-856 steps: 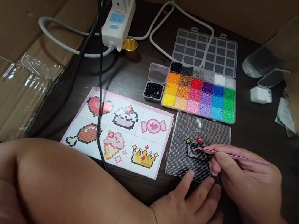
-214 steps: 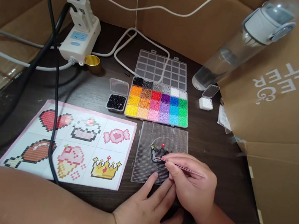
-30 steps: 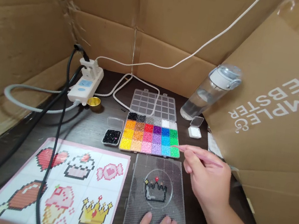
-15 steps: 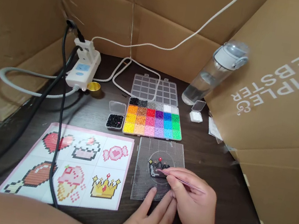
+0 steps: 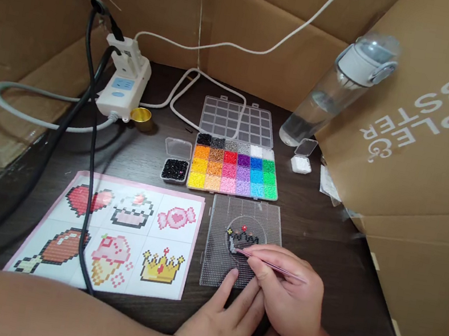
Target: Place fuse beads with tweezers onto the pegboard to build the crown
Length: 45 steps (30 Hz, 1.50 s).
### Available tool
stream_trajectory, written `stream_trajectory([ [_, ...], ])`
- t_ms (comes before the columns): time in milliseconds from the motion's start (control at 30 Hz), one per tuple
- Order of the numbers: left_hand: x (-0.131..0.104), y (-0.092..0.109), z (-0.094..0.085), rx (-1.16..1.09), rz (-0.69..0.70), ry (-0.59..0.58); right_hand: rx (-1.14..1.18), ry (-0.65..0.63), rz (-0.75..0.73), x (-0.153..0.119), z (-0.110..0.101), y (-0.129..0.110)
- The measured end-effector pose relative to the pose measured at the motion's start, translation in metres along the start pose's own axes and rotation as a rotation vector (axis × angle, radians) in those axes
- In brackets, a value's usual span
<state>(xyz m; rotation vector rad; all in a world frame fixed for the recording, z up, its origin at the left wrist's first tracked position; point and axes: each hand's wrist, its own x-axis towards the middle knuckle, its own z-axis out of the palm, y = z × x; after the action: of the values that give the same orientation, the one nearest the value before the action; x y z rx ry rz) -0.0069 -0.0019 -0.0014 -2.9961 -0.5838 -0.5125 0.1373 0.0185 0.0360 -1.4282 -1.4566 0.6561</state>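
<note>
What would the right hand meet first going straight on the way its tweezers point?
Probably the grey beads on the left of the crown on the pegboard, just beyond the tips of the tweezers in the right hand; whether the tips touch them or hover above is unclear.

Left of my left fingers (image 5: 224,289), 1 black cable (image 5: 88,202) crosses above the pattern sheet (image 5: 143,235). Ahead, I see the open bead case (image 5: 235,171) and 2 small boxes (image 5: 175,170) in the way. Bare tabletop (image 5: 331,274) extends right of my right fingers (image 5: 276,256) to the cardboard wall (image 5: 409,253).
</note>
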Motion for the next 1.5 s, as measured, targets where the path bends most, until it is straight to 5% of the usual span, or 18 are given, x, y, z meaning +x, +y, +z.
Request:
stream_trajectory([
  [1500, -0.001, 0.0037, -0.0086, -0.127, 0.006, -0.154, -0.033, 0.029, 0.055, -0.0007, 0.0018, 0.0001],
])
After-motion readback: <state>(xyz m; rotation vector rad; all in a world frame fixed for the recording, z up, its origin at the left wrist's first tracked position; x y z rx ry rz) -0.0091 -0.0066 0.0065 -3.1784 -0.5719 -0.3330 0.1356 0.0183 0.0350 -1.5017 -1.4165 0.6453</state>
